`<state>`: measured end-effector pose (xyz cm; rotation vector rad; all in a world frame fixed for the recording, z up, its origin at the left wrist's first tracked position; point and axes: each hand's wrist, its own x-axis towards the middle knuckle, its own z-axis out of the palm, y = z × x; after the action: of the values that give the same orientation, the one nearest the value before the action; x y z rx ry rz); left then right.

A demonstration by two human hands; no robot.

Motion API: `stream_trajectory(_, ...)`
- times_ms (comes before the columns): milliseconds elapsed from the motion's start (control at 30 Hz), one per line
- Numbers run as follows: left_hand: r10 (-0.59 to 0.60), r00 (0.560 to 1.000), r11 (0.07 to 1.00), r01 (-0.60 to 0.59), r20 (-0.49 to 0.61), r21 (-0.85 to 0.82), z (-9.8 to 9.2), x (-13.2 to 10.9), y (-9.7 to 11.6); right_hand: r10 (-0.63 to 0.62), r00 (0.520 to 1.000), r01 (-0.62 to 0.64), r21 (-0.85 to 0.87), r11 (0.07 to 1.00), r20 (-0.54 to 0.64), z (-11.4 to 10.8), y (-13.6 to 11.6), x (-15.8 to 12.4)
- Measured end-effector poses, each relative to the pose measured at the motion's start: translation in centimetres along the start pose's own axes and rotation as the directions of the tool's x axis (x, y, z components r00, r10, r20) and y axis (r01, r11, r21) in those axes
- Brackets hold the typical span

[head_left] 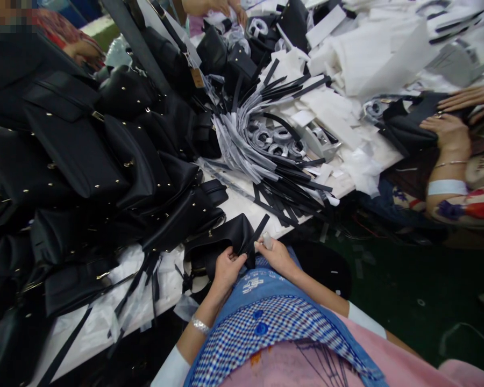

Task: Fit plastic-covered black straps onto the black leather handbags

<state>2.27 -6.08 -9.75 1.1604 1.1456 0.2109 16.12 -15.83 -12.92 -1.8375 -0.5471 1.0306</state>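
A black handbag [226, 234] lies at the table's front edge, close against my apron. My left hand [228, 267] is closed on its near edge, thumb and fingers pinched together beside a black strap [260, 230] that sticks up at a slant. Just right of the strap, my right hand [277, 255] is closed with a small whitish piece [268, 240] between its fingers; what that piece is I cannot make out. The fingertips of both hands come close together at the strap's lower end, which the bag and fingers partly hide.
Many black bags with gold studs [76, 145] crowd the left. Plastic-wrapped straps [246, 145] fan across the middle, around wrapped rolls [280, 137]. White packing sheets [371, 59] cover the back right. At right, a co-worker's hands [447, 126] rest on a black bag [411, 123]; other people stand behind.
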Motion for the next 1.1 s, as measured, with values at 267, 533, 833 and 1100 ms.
stream_trajectory(267, 0.032, 0.997, 0.995, -0.026, -0.065, 0.094, 0.0, 0.1, 0.0, -0.145, 0.977, 0.172, -0.171, 0.970, 0.155, -3.1, -3.2, -3.8)
stream_trajectory(533, 0.036, 0.996, 0.991, -0.026, -0.078, 0.133, 0.3, 0.2, 0.0, -0.177, 0.958, 0.232, -0.247, 0.941, 0.225, -1.2, -3.8, -2.9)
stream_trajectory(833, 0.071, 0.990, 0.993, -0.059, -0.119, 0.098, 0.4, 0.2, -1.3, -0.117, 0.965, 0.202, -0.377, 0.904, 0.236, -0.7, -2.7, -2.2)
stream_trajectory(1100, 0.157, 0.980, 0.954, -0.118, -0.124, 0.276, 0.3, -0.4, -1.3, -0.099, 0.959, 0.228, -0.508, 0.831, 0.267, -0.1, -4.0, -2.2)
